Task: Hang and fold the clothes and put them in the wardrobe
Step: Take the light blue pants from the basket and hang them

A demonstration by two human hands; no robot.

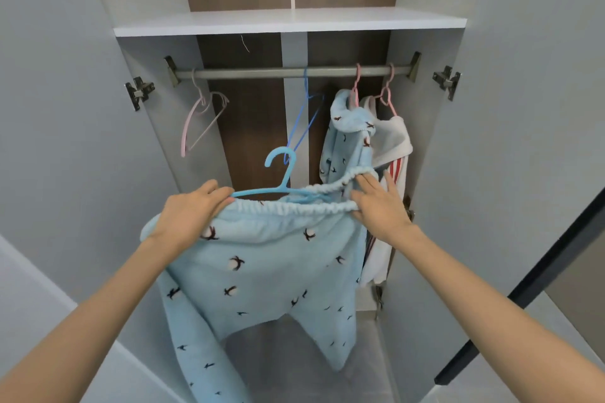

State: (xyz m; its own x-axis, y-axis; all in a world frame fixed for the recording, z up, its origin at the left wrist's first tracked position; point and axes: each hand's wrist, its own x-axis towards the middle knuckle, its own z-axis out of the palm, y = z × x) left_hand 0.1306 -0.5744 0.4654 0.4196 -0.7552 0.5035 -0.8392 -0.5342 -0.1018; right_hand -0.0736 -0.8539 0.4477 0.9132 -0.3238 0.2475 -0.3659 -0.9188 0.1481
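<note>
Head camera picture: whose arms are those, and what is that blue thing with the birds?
Those arms belong to a person wearing a camera on their head, so you see what they see. They face an open wardrobe. The left hand grips the waistband of light blue trousers with little birds; the right hand touches its other end. A light blue hanger pokes up from the waistband. Behind, a rail carries an empty pink hanger, an empty darker blue hanger, a matching bird top and a white garment.
</note>
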